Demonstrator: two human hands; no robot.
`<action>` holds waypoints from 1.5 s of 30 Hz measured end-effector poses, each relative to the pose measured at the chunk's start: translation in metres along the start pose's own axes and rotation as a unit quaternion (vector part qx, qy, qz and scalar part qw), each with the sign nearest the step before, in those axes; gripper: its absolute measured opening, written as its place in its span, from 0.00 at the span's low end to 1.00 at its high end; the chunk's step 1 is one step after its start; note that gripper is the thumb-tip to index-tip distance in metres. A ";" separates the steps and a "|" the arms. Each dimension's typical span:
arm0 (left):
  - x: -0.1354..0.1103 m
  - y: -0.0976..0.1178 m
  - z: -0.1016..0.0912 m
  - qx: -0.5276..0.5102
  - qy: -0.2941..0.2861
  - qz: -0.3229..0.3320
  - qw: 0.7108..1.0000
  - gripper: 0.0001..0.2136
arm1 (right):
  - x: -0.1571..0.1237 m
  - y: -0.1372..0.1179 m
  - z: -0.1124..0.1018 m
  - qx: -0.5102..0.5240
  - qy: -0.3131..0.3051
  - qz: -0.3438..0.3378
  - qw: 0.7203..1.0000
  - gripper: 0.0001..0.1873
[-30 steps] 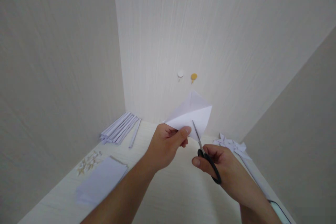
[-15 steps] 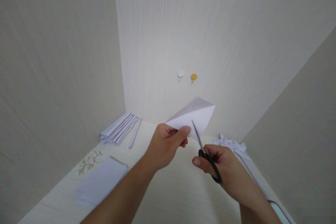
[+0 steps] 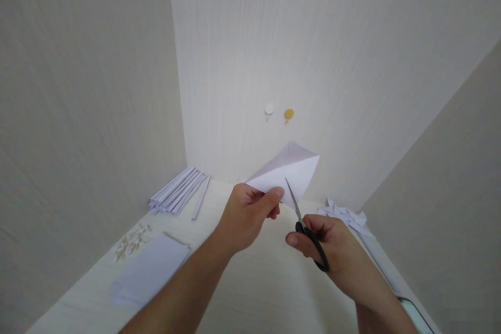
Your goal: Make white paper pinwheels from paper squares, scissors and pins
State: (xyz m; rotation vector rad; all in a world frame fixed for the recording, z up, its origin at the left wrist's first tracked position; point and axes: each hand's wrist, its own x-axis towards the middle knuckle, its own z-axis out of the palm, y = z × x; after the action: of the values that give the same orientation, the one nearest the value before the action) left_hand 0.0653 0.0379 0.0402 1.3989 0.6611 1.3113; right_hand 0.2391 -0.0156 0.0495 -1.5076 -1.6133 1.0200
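Observation:
My left hand (image 3: 246, 216) pinches the near corner of a folded white paper (image 3: 291, 172), held up above the desk with its point toward the wall. My right hand (image 3: 332, 250) grips black-handled scissors (image 3: 309, 237), fingers through the loops. The blades (image 3: 293, 198) lie against the paper's lower edge, just right of my left thumb.
On the pale desk (image 3: 254, 282) lie a bundle of rolled paper sticks (image 3: 178, 190) at the back left, small pins (image 3: 131, 240), a stack of white sheets (image 3: 151, 269) at the left, and folded paper pinwheels (image 3: 346, 216) at the right. Two pins (image 3: 278, 112) sit in the back wall.
The paper has turned slightly, its far corner swinging right and up, then settled. The scissors stay at its lower edge, hardly moved.

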 end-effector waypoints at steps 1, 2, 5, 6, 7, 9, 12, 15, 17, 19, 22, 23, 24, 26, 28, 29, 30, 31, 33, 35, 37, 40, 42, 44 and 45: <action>0.000 0.000 0.000 -0.002 -0.001 0.001 1.000 0.18 | 0.000 0.000 0.000 -0.001 0.001 0.001 1.000 0.29; 0.000 -0.001 0.000 -0.004 -0.003 0.003 1.000 0.18 | 0.000 -0.001 0.000 -0.001 0.001 0.003 1.000 0.29; 0.000 -0.001 0.000 -0.004 -0.005 0.002 1.000 0.18 | -0.001 -0.002 0.000 -0.001 0.000 0.005 1.000 0.29; 0.000 -0.001 0.000 -0.004 -0.004 0.003 1.000 0.18 | -0.001 -0.002 0.000 -0.001 0.001 0.004 1.000 0.29; 0.000 -0.001 0.000 -0.003 -0.003 0.002 1.000 0.18 | -0.001 -0.003 0.000 -0.002 0.002 0.003 1.000 0.29; 0.000 0.000 0.000 0.001 -0.002 0.001 1.000 0.18 | -0.002 -0.003 0.000 -0.004 0.006 -0.001 1.000 0.29; 0.000 0.001 0.000 0.002 -0.001 -0.004 1.000 0.18 | -0.002 -0.003 0.000 -0.006 0.008 -0.004 1.000 0.29; 0.001 0.002 0.000 0.004 0.002 -0.004 1.000 0.18 | -0.001 -0.003 0.001 -0.005 0.006 -0.004 1.000 0.29; 0.000 0.003 0.000 0.010 0.001 -0.003 1.000 0.19 | -0.001 -0.003 0.001 -0.004 0.004 -0.007 1.000 0.29; 0.000 0.002 0.000 0.013 0.000 -0.001 1.000 0.19 | -0.001 -0.003 0.001 -0.004 0.003 -0.010 1.000 0.29; 0.001 0.002 0.000 0.012 -0.004 0.002 1.000 0.18 | -0.001 -0.002 0.002 0.000 0.000 -0.009 1.000 0.29; 0.001 0.002 0.000 0.012 -0.005 0.002 1.000 0.18 | -0.001 -0.002 0.002 0.002 0.000 -0.008 1.000 0.29; 0.001 0.002 0.000 0.012 -0.006 0.001 1.000 0.18 | -0.001 -0.002 0.002 0.004 -0.001 -0.007 1.000 0.28; 0.001 0.002 0.000 0.012 -0.006 -0.003 1.000 0.18 | -0.001 -0.002 0.002 0.005 -0.003 -0.007 1.000 0.28; 0.001 0.003 0.000 0.011 -0.006 -0.007 1.000 0.18 | -0.001 -0.002 0.002 0.003 -0.004 -0.007 1.000 0.28; 0.001 0.003 0.000 0.010 -0.006 -0.007 1.000 0.18 | -0.001 -0.002 0.001 0.000 -0.004 -0.007 1.000 0.28; 0.001 0.003 0.000 0.010 -0.007 -0.006 1.000 0.18 | -0.001 -0.003 0.001 -0.003 -0.003 -0.008 1.000 0.29; 0.001 0.003 0.000 0.008 -0.006 -0.005 1.000 0.18 | -0.001 -0.003 0.001 -0.006 -0.003 -0.008 1.000 0.29; 0.001 0.003 0.000 0.007 -0.006 -0.004 1.000 0.18 | -0.002 -0.004 0.001 -0.011 -0.001 -0.007 1.000 0.29; 0.001 0.003 0.000 0.008 -0.004 -0.005 1.000 0.18 | -0.002 -0.005 0.000 -0.013 0.001 -0.004 1.000 0.30; 0.000 0.003 0.000 0.008 -0.002 -0.008 1.000 0.18 | -0.002 -0.006 0.001 -0.012 0.004 -0.002 1.000 0.30; 0.000 0.003 0.000 0.006 -0.005 -0.009 1.000 0.18 | -0.002 -0.005 0.001 -0.007 0.009 -0.001 1.000 0.30; 0.001 0.002 0.000 0.004 -0.008 -0.009 1.000 0.19 | -0.002 -0.005 0.001 -0.007 0.010 0.002 1.000 0.30; 0.001 0.002 0.000 0.002 -0.008 -0.008 1.000 0.18 | -0.002 -0.006 0.002 -0.012 0.009 0.003 1.000 0.30; 0.001 0.002 0.000 0.000 -0.007 -0.008 1.000 0.18 | -0.002 -0.006 0.002 -0.015 0.009 0.002 1.000 0.30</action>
State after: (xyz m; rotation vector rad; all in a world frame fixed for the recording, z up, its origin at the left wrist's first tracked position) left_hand 0.0652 0.0383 0.0424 1.3993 0.6623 1.2879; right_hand 0.2350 -0.0174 0.0542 -1.5368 -1.6193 0.9864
